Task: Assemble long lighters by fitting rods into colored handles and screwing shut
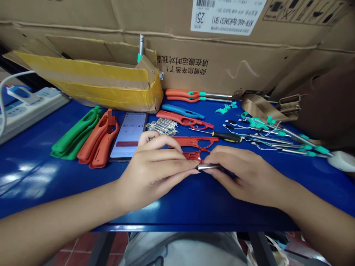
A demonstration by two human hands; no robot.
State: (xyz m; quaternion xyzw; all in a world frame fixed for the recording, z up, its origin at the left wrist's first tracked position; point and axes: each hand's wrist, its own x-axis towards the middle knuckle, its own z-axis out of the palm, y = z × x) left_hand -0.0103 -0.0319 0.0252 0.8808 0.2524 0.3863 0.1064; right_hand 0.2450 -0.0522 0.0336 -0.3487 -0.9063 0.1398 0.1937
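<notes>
Between my two hands is a short metal tube point(207, 167) with a dark tip, much of it hidden by fingers. My left hand point(154, 166) pinches its left, dark end between thumb and fingertips. Thumb and fingers of my right hand point(241, 173) close around the other end. Just beyond the fingertips lie red lighter handle shells point(194, 141), partly covered by my hands. A black and yellow screwdriver point(227, 137) rests behind my right hand. Past my left hand sits a pile of small clear and metal parts point(163, 126).
Green handle shells point(76, 135), orange handle shells point(97, 144) and a phone point(129, 135) showing a timer lie left. Metal lighter tubes with wires point(277, 138) spread right. Behind stand a yellow-taped carton point(111, 88) and assembled orange lighters point(183, 95). A power strip point(33, 111) borders the left.
</notes>
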